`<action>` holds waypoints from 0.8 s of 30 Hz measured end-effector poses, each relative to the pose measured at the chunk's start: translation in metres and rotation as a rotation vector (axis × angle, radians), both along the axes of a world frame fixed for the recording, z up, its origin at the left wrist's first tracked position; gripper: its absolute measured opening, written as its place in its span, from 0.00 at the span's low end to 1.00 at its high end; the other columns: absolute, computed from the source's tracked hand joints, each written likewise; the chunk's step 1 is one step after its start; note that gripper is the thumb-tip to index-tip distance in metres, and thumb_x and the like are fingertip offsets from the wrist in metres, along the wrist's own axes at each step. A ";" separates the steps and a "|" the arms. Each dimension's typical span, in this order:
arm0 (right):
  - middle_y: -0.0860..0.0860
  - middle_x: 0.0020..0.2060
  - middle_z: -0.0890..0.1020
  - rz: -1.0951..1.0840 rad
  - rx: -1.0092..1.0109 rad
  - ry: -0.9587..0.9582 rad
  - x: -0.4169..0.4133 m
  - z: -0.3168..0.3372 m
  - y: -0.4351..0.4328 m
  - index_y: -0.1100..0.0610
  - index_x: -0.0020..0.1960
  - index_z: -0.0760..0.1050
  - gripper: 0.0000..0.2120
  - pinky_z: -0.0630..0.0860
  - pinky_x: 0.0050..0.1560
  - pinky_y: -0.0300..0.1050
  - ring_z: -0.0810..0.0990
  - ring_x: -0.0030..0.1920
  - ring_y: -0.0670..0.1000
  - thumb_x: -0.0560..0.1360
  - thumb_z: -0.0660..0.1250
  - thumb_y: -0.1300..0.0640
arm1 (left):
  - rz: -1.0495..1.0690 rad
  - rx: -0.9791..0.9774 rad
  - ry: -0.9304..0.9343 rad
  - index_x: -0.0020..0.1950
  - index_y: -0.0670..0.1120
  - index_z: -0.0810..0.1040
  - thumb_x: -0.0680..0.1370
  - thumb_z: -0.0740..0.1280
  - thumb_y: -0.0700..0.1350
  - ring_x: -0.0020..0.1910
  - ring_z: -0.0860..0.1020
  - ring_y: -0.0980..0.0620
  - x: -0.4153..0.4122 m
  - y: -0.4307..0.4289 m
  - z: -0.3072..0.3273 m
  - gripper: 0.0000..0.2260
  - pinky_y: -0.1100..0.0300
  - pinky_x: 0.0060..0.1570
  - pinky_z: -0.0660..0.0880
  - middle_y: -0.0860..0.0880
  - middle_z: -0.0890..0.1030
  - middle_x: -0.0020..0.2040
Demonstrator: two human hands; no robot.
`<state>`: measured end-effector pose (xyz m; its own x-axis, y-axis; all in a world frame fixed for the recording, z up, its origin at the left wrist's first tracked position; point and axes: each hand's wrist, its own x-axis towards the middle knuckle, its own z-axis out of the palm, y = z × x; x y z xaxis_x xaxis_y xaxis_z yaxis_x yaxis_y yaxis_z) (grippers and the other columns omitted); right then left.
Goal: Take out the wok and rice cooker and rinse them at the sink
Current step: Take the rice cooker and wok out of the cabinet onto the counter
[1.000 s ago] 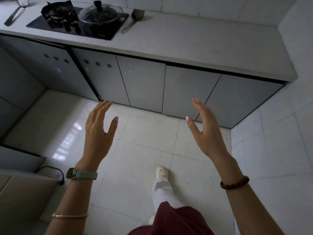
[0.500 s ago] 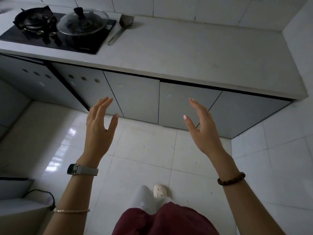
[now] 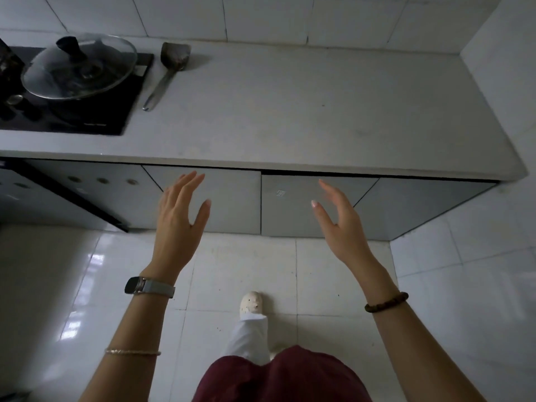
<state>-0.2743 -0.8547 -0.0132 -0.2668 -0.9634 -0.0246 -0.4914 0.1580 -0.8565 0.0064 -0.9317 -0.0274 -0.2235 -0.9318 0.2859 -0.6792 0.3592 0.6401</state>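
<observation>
Fingers [image 3: 185, 184] of our left hand [image 3: 177, 224] and fingers [image 3: 330, 190] of our right hand [image 3: 342, 227] are straight and loosely spread, palms facing each other, holding nothing. Just beyond the fingertips stand the shut cabinet doors [image 3: 235, 198] under the worktop [image 3: 290, 111]. A glass-lidded pan [image 3: 78, 74] sits on the hob [image 3: 124, 117], up and well to the left of our left fingers; we cannot tell whether it is the wok. The rice cooker is out of sight, perhaps behind those doors. We judge the step in hand to be opening a cupboard. No handles show, so we should hook our fingertips into the dark gap along a door's top edge, pull with one hand, and keep the other free to lift whatever stands inside.
</observation>
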 end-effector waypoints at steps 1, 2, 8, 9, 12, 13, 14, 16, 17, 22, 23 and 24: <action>0.42 0.69 0.68 -0.016 0.008 -0.017 0.002 -0.004 -0.012 0.48 0.73 0.63 0.22 0.62 0.68 0.38 0.65 0.69 0.39 0.80 0.60 0.48 | -0.017 0.015 0.002 0.73 0.46 0.67 0.81 0.61 0.48 0.74 0.61 0.52 0.000 -0.012 -0.005 0.21 0.41 0.71 0.62 0.47 0.68 0.73; 0.42 0.69 0.69 -0.032 0.012 -0.032 0.003 -0.010 -0.024 0.49 0.73 0.64 0.22 0.63 0.68 0.38 0.66 0.69 0.40 0.80 0.60 0.49 | -0.034 0.027 0.006 0.73 0.46 0.67 0.81 0.61 0.48 0.74 0.61 0.52 0.000 -0.023 -0.009 0.21 0.41 0.71 0.63 0.47 0.68 0.73; 0.49 0.63 0.77 -0.297 0.111 -0.416 0.014 -0.046 -0.088 0.54 0.67 0.71 0.16 0.71 0.65 0.43 0.77 0.61 0.46 0.80 0.61 0.52 | -0.131 0.075 -0.035 0.73 0.46 0.67 0.80 0.60 0.50 0.74 0.63 0.47 -0.004 -0.082 -0.034 0.21 0.37 0.70 0.63 0.46 0.68 0.73; 0.51 0.61 0.78 -0.395 0.156 -0.584 0.014 -0.053 -0.098 0.55 0.65 0.72 0.15 0.73 0.63 0.45 0.79 0.58 0.49 0.80 0.60 0.53 | -0.141 0.074 -0.041 0.73 0.46 0.67 0.81 0.60 0.50 0.74 0.62 0.47 -0.004 -0.089 -0.038 0.21 0.37 0.70 0.63 0.46 0.68 0.73; 0.56 0.58 0.78 -0.615 0.253 -1.118 0.012 -0.077 -0.125 0.60 0.63 0.72 0.14 0.75 0.58 0.50 0.79 0.55 0.55 0.81 0.58 0.54 | -0.157 0.081 -0.043 0.73 0.46 0.67 0.81 0.59 0.51 0.74 0.63 0.48 -0.010 -0.104 -0.048 0.21 0.38 0.70 0.63 0.46 0.68 0.73; 0.57 0.56 0.78 -0.662 0.261 -1.251 0.010 -0.085 -0.133 0.60 0.62 0.72 0.15 0.75 0.58 0.51 0.79 0.55 0.56 0.81 0.57 0.53 | -0.157 0.092 -0.038 0.73 0.46 0.67 0.81 0.59 0.50 0.74 0.63 0.48 -0.014 -0.109 -0.051 0.21 0.38 0.70 0.63 0.46 0.68 0.73; 0.57 0.55 0.78 -0.704 0.259 -1.355 0.009 -0.093 -0.141 0.61 0.62 0.72 0.16 0.75 0.59 0.52 0.79 0.54 0.57 0.81 0.56 0.52 | -0.156 0.106 -0.033 0.73 0.46 0.67 0.81 0.60 0.49 0.74 0.63 0.48 -0.017 -0.113 -0.054 0.21 0.38 0.70 0.64 0.46 0.68 0.73; 0.58 0.56 0.77 -0.766 0.257 -1.465 0.005 -0.110 -0.156 0.62 0.61 0.72 0.18 0.73 0.61 0.53 0.78 0.55 0.58 0.82 0.55 0.50 | -0.154 0.126 -0.025 0.73 0.46 0.67 0.80 0.61 0.48 0.74 0.63 0.49 -0.023 -0.121 -0.058 0.21 0.39 0.70 0.64 0.47 0.67 0.73; 0.59 0.58 0.76 -0.788 0.257 -1.493 0.004 -0.117 -0.164 0.62 0.62 0.72 0.19 0.73 0.62 0.54 0.78 0.57 0.58 0.82 0.54 0.49 | -0.155 0.132 -0.025 0.73 0.47 0.67 0.80 0.61 0.48 0.75 0.63 0.49 -0.026 -0.124 -0.060 0.21 0.39 0.70 0.64 0.47 0.67 0.73; 0.60 0.65 0.72 -0.840 0.255 -1.580 0.004 -0.143 -0.198 0.63 0.70 0.66 0.24 0.66 0.70 0.56 0.71 0.68 0.59 0.82 0.51 0.47 | -0.173 0.124 -0.048 0.73 0.48 0.67 0.80 0.58 0.51 0.75 0.61 0.51 -0.035 -0.138 -0.065 0.21 0.40 0.70 0.64 0.49 0.67 0.74; 0.59 0.67 0.71 -0.841 0.265 -1.585 0.005 -0.147 -0.203 0.63 0.70 0.66 0.25 0.65 0.70 0.57 0.70 0.68 0.59 0.82 0.51 0.46 | -0.172 0.121 -0.052 0.73 0.48 0.67 0.80 0.59 0.51 0.75 0.61 0.52 -0.036 -0.140 -0.066 0.21 0.40 0.70 0.64 0.50 0.67 0.74; 0.59 0.68 0.71 -0.841 0.277 -1.590 0.006 -0.150 -0.207 0.62 0.71 0.65 0.25 0.64 0.70 0.56 0.70 0.69 0.58 0.82 0.51 0.46 | -0.171 0.119 -0.055 0.73 0.48 0.67 0.80 0.59 0.50 0.75 0.61 0.52 -0.036 -0.142 -0.067 0.21 0.40 0.70 0.64 0.50 0.67 0.74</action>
